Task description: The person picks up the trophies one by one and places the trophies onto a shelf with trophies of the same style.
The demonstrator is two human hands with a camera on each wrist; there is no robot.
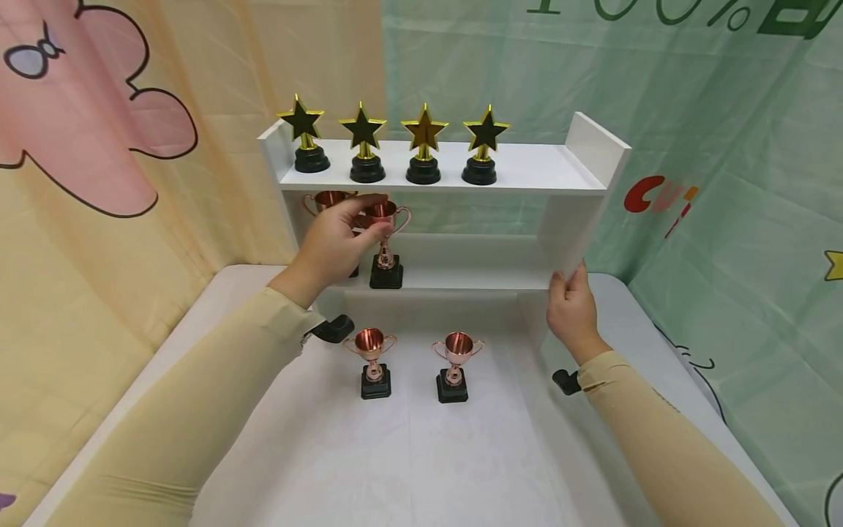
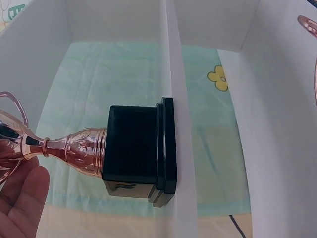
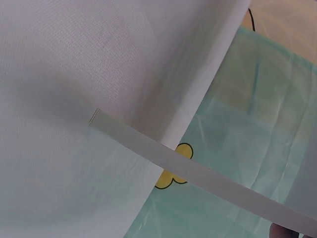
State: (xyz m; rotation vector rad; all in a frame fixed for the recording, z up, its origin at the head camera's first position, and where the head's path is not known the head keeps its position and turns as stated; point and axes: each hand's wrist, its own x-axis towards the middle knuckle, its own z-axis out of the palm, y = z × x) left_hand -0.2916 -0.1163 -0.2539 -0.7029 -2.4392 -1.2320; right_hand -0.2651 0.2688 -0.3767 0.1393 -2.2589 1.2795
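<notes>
My left hand (image 1: 331, 245) pinches the bowl of a rose-gold trophy cup (image 1: 386, 272) with thumb and fingers. The cup stands upright with its black square base at the front edge of the middle shelf; in the left wrist view that base (image 2: 132, 151) sits against the board (image 2: 181, 148). Behind the hand, a second trophy cup (image 1: 328, 199) is partly hidden. Over on the right, my right hand (image 1: 574, 313) grips the lower front of the white shelf unit's side panel (image 1: 579, 219). Only fingertips (image 3: 283, 231) show beside the panel edge (image 3: 213, 182) in the right wrist view.
On the top board (image 1: 533, 165) stand several gold star trophies (image 1: 424, 143) with black bases. Two more rose-gold cups, a left one (image 1: 372, 359) and a right one (image 1: 456, 362), stand on the white table (image 1: 408, 468) before the unit. Printed curtains (image 1: 724, 146) hang behind.
</notes>
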